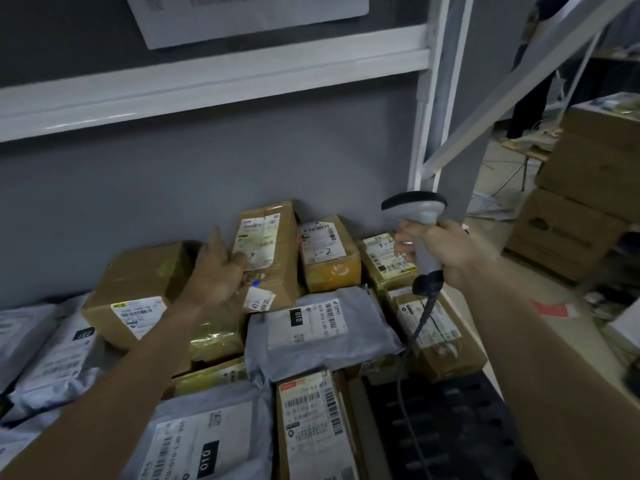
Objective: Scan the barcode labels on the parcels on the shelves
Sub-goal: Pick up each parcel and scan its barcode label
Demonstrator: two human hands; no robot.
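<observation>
The fingers of the left hand (216, 271) are straight and a little apart, with the thumb resting on the white label of a tall cardboard box (268, 251) that leans against the grey wall. The fingers of the right hand (446, 249) are curled tight around the handle of a grey barcode scanner (417, 216), and its dark cable (420, 318) hangs down.

The parcels sit packed together on the shelf, just under both hands. The cardboard boxes look stiff and likely not heavy, so a flat hand on a side can tip one. The grey plastic mailer bag (318, 336) looks soft and floppy, and it may be slippery, so it is best held by an edge and smoothed flat.

That bag's label reads "010". The small yellow box (329, 258) beside the tall one has a hand-written "2" on its label. The label on the brown box (138, 289) to the left is too blurry to read well.
</observation>
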